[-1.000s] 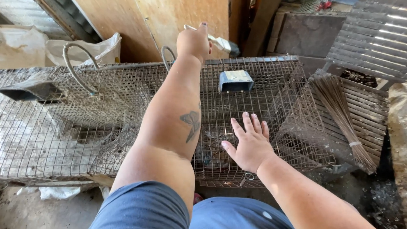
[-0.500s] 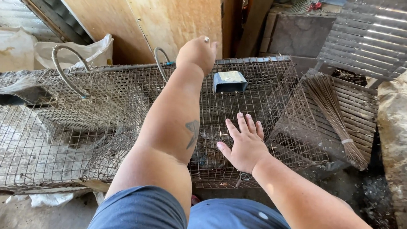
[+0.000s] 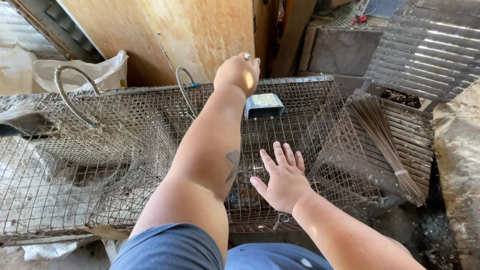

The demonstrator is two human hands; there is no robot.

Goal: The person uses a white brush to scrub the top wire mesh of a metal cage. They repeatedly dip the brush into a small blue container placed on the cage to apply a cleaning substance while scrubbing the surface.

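Note:
A long rusty wire-mesh cage [image 3: 117, 146] lies in front of me. My left hand [image 3: 237, 73] reaches across it to the far top rim, curled into a fist; whether anything is inside the fist is hidden. My right hand [image 3: 282, 179] rests flat on the cage's top mesh near the front, fingers spread, holding nothing. A small blue-grey metal box [image 3: 265, 105] sits on the mesh just right of my left hand. Two curved wire handles [image 3: 71, 92] [image 3: 184, 88] rise from the cage top.
A bundle of thin broom sticks [image 3: 383, 140] lies on a slatted panel to the right. A plywood board [image 3: 190, 27] leans behind the cage, with white sacks [image 3: 93, 71] at the back left. A rough concrete block [image 3: 468, 159] stands at the far right.
My left hand has dropped to the cage's far rim, and the pale object it held up is no longer visible. My right hand stays flat on the mesh.

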